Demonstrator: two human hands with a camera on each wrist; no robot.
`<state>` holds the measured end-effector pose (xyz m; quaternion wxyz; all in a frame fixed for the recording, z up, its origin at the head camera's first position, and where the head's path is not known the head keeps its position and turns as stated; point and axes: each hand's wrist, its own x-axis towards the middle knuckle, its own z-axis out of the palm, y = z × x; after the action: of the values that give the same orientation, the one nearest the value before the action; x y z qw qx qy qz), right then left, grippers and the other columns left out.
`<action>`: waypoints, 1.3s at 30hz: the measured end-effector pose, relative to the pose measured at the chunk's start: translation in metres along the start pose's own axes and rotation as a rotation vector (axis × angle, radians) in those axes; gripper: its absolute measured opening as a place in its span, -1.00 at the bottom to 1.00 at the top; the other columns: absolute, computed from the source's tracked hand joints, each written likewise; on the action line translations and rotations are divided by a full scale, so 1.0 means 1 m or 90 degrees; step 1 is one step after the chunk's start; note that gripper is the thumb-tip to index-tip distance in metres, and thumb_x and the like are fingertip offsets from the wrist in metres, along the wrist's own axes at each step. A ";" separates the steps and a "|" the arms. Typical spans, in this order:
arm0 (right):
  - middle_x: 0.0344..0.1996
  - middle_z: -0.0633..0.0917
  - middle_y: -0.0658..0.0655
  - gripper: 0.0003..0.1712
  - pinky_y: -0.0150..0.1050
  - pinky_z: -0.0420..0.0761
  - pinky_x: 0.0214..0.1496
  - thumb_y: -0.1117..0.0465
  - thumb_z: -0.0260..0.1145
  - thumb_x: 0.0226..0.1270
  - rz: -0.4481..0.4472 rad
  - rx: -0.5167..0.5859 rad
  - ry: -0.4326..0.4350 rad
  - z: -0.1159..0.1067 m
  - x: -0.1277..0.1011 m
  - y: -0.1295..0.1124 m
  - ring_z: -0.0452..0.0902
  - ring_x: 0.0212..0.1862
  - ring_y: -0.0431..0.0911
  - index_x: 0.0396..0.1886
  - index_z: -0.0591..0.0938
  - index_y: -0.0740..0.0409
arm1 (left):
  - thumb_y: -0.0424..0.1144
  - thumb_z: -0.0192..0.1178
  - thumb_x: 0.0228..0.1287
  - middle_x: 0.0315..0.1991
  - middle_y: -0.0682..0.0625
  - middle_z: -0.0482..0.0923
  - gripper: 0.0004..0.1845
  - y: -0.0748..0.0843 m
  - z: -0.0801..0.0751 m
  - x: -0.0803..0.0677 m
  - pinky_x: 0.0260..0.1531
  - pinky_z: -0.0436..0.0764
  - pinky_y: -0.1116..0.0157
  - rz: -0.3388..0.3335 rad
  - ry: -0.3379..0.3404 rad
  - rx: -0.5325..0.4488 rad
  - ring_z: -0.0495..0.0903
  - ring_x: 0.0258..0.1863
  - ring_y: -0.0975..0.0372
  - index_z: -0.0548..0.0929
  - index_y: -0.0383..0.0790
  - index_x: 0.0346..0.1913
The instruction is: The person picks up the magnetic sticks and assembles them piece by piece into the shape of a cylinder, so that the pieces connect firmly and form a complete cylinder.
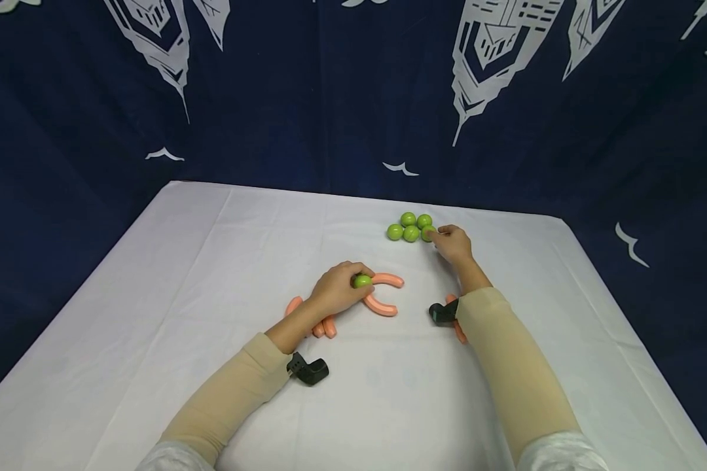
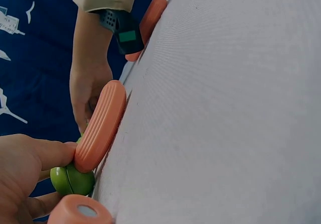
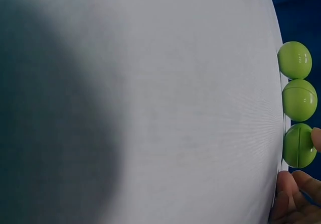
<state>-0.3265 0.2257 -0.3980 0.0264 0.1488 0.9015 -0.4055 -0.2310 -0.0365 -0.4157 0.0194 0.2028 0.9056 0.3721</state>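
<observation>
— Green ball (image 1: pixel 362 281) in the left hand (image 1: pixel 336 290), is that right?

— Yes. The fingers curl over it near the middle of the white table (image 1: pixel 212 261), and the left wrist view shows the ball pinched between thumb and fingers, touching the end of a ribbed orange sausage (image 2: pixel 103 123).

— What lies around that hand?

— Two curved sausages: one (image 1: pixel 389 280) at about three o'clock from the ball, another (image 1: pixel 380 305) at about four o'clock. A few more orange sausages (image 1: pixel 324 327) lie under the left wrist, toward seven o'clock, partly hidden by the arm.

— And the right hand (image 1: pixel 452 243)?

— It sits farther back, at roughly one o'clock from the left hand. Its fingertips touch the nearest ball (image 1: pixel 428 233) of a cluster of green balls (image 1: pixel 409 227). From the right wrist view the ball (image 3: pixel 299 146) sits between two fingertips (image 3: pixel 288 184), a narrow pinch on either side of it, with two more balls lined up just beyond.

— How is the cluster laid out?

— Five balls packed close together, touching, two behind and three in front.

— Anything else?

— Another orange sausage (image 1: pixel 458 327) shows beside the right forearm at about five o'clock from that hand, mostly covered. Both arms wear beige sleeves (image 1: pixel 507 366) with a black wrist device (image 1: pixel 309 370) on each. A dark blue cloth (image 1: pixel 330 98) with white prints hangs behind the table.
</observation>
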 end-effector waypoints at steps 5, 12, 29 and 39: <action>0.16 0.51 0.32 -0.34 -0.06 0.45 0.16 -0.06 0.15 0.43 -0.019 -0.017 0.000 -0.001 -0.001 0.000 0.45 0.10 0.11 0.34 0.39 0.29 | -0.09 0.28 0.30 -0.09 0.03 0.58 -0.73 0.000 0.000 0.000 -0.17 0.46 0.23 0.003 0.003 -0.006 0.49 -0.20 0.22 0.67 -0.02 0.02; 0.04 0.52 0.28 -0.39 -0.16 0.46 -0.01 -0.05 0.19 0.37 -0.028 -0.009 0.018 -0.002 -0.004 0.000 0.42 -0.03 0.04 0.18 0.47 0.35 | -0.09 0.28 0.30 -0.12 0.03 0.57 -0.74 0.001 -0.001 0.000 -0.22 0.46 0.24 0.003 0.005 -0.005 0.48 -0.25 0.22 0.68 -0.02 0.02; -0.15 0.59 0.21 -0.37 -0.23 0.43 -0.11 -0.08 0.23 0.25 -0.033 0.044 -0.006 -0.015 -0.019 0.002 0.58 -0.25 -0.07 0.10 0.42 0.32 | -0.09 0.28 0.30 -0.02 0.00 0.58 -0.71 0.002 -0.001 -0.001 -0.11 0.47 0.21 0.006 0.004 -0.015 0.51 -0.13 0.20 0.67 -0.04 0.04; -0.12 0.54 0.19 -0.39 -0.22 0.43 -0.10 -0.06 0.25 0.30 -0.080 0.084 -0.040 -0.023 -0.044 0.003 0.57 -0.13 0.05 0.11 0.39 0.32 | -0.11 0.30 0.29 -0.01 0.00 0.59 -0.72 0.000 0.001 -0.002 -0.12 0.48 0.22 0.009 0.001 -0.022 0.50 -0.13 0.21 0.67 -0.06 0.03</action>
<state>-0.2819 0.2335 -0.3774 0.0194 0.0804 0.8790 -0.4696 -0.2292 -0.0362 -0.4164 0.0195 0.2083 0.8976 0.3879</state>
